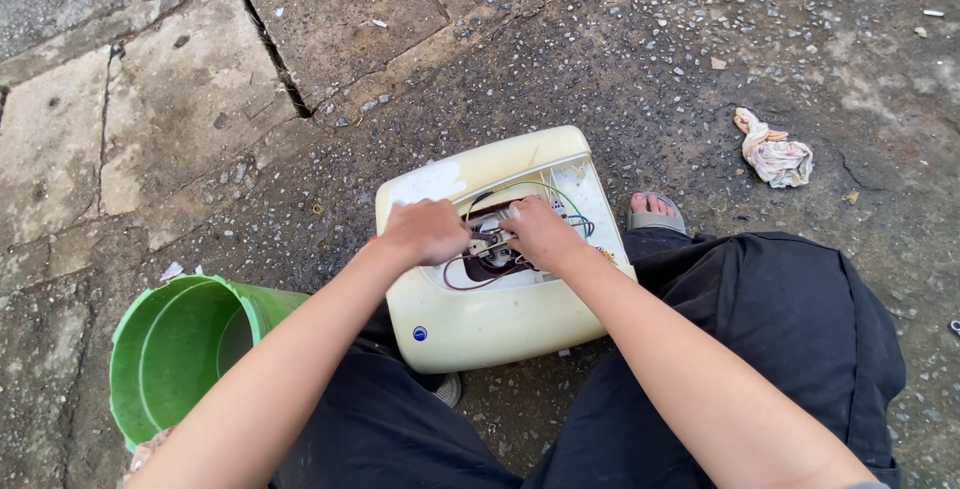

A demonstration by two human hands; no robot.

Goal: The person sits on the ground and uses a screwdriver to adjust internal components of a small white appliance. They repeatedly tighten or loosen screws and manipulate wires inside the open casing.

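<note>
Cream plastic appliance housing [480,319] lies open between the knees, both hands inside: left hand [428,231] and right hand [540,232] fingers closed on a small metal part [489,242] between them.

My hands work on a cream-yellow appliance casing [480,319] with green, brown and black wires [520,189]; green bucket [170,349]; black trousers [790,319].

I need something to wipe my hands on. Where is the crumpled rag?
In the head view, the crumpled rag lies on the gravelly ground at upper right, beyond the sandalled foot.
</note>
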